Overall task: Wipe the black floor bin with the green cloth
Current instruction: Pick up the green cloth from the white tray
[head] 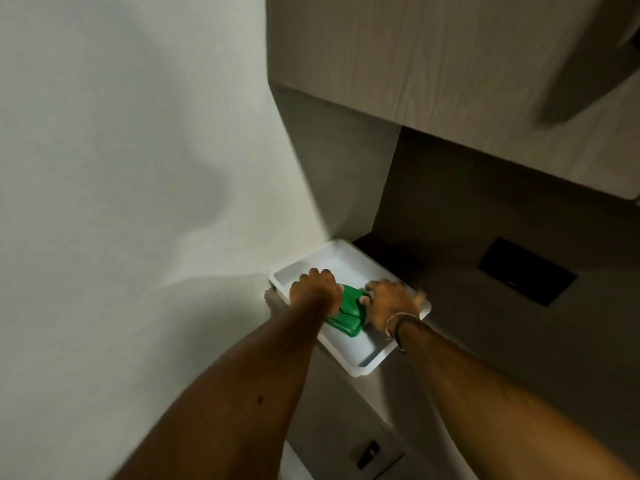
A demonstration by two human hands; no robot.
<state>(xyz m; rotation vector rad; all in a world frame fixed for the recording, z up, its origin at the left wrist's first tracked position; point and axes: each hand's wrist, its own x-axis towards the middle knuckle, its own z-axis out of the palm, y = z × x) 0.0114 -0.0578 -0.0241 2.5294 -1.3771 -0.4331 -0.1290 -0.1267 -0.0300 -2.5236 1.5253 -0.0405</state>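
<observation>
A folded green cloth [349,315] lies in a white tray [346,256] on a counter against the wall. Both my hands reach into the tray. My left hand [313,289] rests on the cloth's left side with its fingers curled over it. My right hand [393,303] touches the cloth's right edge, fingertips on the fabric; it is slightly blurred. The black floor bin is not in view.
A pale wall [138,168] fills the left. Wooden upper cabinets [433,57] hang above the counter. A black wall plate [526,270] sits to the right of the tray. Below the counter is a cabinet door with a dark handle [369,453].
</observation>
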